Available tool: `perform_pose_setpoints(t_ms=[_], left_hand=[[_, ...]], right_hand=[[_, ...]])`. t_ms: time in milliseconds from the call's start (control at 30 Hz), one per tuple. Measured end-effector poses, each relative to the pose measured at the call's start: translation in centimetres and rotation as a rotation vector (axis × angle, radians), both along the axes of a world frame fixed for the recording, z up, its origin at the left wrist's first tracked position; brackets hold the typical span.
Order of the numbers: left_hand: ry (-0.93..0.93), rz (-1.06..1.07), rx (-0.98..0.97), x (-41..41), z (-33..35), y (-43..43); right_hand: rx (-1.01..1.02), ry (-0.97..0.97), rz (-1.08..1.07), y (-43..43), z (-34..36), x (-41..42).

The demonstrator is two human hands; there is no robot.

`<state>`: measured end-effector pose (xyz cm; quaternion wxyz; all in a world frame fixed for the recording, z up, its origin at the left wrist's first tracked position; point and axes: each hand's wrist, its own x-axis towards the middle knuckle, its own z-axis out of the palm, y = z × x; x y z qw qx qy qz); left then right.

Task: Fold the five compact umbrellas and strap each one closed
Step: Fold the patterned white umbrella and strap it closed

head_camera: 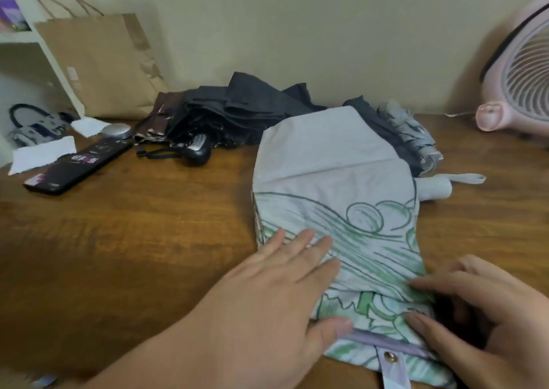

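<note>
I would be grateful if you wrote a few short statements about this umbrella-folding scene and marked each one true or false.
1. The left hand lies flat on the pale umbrella with green line drawings. True.
2. That umbrella's lilac snap strap is fastened round it. False: it hangs loose at the near edge.
3. A pink plastic fan stands at the right end of the brown wooden table. True.
4. The brown paper bag lies on the heap of dark umbrellas. False: it stands against the beige wall, left of them.
</note>
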<state>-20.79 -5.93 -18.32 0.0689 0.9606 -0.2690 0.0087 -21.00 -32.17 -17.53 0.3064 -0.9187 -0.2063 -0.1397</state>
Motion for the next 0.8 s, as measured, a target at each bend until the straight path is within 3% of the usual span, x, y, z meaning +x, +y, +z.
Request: perform_pose_setpoints(t_ms=[100, 200, 333, 467, 567, 633, 733, 800], left_hand=[[-0.091, -0.049, 0.057, 0.2, -0.5, 0.8], [-0.134, -0.051, 0.093, 1.1, -0.7, 0.7], [-0.235, -0.09, 0.154, 1.2, -1.2, 2.0], [-0.335, -0.179, 0.275, 1.9, -1.3, 5.3], [-0.291, -0.071, 0.065, 2.2, 2.9, 5.9], [-0.238, 0.202, -0.029, 3.9, 6.8, 4.9], [-0.09, 0.573, -0.422, 8.5, 8.8, 4.4], [0.079, 0.648, -0.652, 10.6, 8.5, 4.2]], right_hand=[[-0.115, -0.247, -0.103, 1.0, 1.8, 0.2], [-0.263, -0.406, -0.001, 3.9, 2.8, 0.9], [-0.599, -0.239, 0.252, 4.7, -1.2, 2.4], [-0.694, -0.233, 0.323, 2.0, -3.4, 3.5], [-0.668, -0.278, 0.299, 1.8, -3.4, 3.9], [-0.649, -0.27, 0.289, 2.4, -2.4, 3.9], [-0.562, -0.156, 0.214, 3.9, 0.6, 3.8], [-0.569, -0.002, 0.193, 5.1, 3.4, 4.3]])
